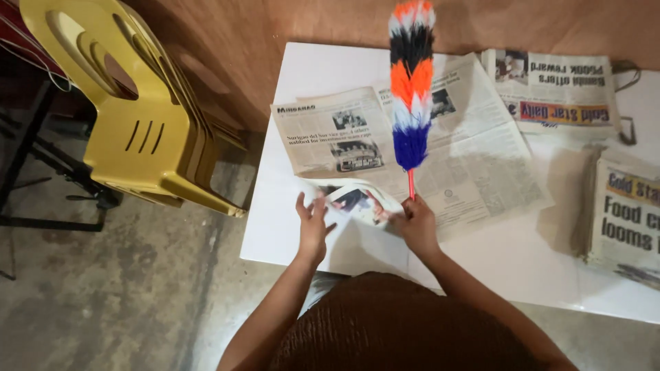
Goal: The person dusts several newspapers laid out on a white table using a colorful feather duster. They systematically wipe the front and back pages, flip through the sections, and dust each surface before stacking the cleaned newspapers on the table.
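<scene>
Newspaper sheets (440, 137) lie on the table (509, 254); stacked chairs (137, 103) stand left, paper pile (629, 213) right

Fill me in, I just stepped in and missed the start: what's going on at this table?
A person stands at a white table spread with newspaper sheets. The right hand grips the thin red handle of a feather duster, its orange, black, white and blue head raised over the papers. The left hand, fingers spread, rests on a curled newspaper page at the near edge. More folded newspapers lie at the right, and stacked yellow plastic chairs stand to the left.
</scene>
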